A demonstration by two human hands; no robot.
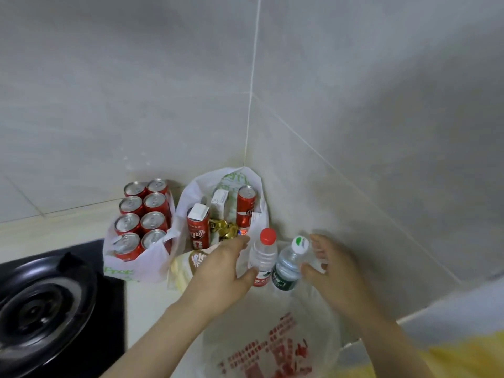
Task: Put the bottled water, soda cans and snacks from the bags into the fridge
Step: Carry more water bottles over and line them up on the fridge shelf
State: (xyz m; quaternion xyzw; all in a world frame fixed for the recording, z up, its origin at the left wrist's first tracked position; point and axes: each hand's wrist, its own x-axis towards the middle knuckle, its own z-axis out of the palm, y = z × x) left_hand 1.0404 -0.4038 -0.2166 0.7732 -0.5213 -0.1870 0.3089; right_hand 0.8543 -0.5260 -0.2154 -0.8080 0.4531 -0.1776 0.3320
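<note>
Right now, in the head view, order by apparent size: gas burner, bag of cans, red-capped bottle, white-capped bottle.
1. Gas burner, though nearer the camera.
2. Bag of cans.
3. Red-capped bottle and white-capped bottle: about alike, not ranked; the latter leans.

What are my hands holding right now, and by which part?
Each hand cups a water bottle at its body: left hand on the red-capped bottle, right hand on the white-capped bottle. Whether either grip is closed cannot be told.
</note>
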